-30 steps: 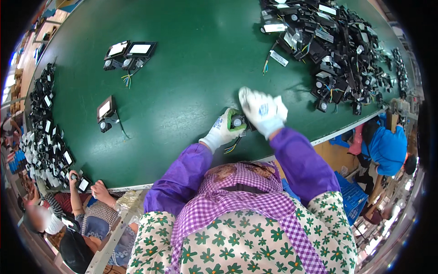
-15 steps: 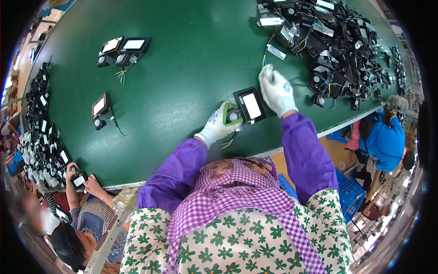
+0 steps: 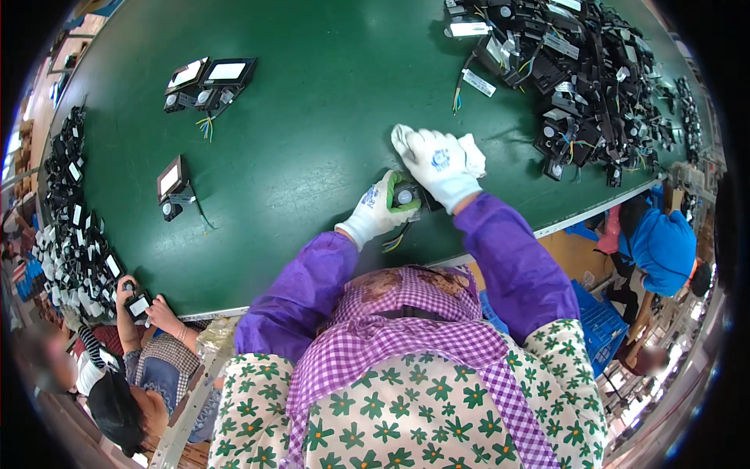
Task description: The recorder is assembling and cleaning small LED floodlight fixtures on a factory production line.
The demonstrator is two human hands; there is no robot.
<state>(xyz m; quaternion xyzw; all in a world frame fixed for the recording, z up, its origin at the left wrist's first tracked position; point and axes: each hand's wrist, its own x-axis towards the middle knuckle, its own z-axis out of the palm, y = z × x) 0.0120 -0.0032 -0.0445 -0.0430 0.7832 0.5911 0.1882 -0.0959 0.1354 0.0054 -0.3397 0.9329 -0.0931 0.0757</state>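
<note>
My left hand, in a white glove with a green palm, grips a small black floodlight by its round sensor end, near the table's front edge. Coloured wire ends stick out below it. My right hand, gloved in white, is closed above the lamp and covers most of its white panel. What its curled fingers hold, if anything, is hidden. Both forearms wear purple sleeves.
On the green table, two floodlights lie together at the far left, with a single floodlight nearer. A large floodlight heap covers the right; another pile lines the left edge. A co-worker's hands handle a lamp at left.
My right hand has moved left, from beside the floodlight to over it, and now hides its panel. The left hand keeps its hold almost in place.
</note>
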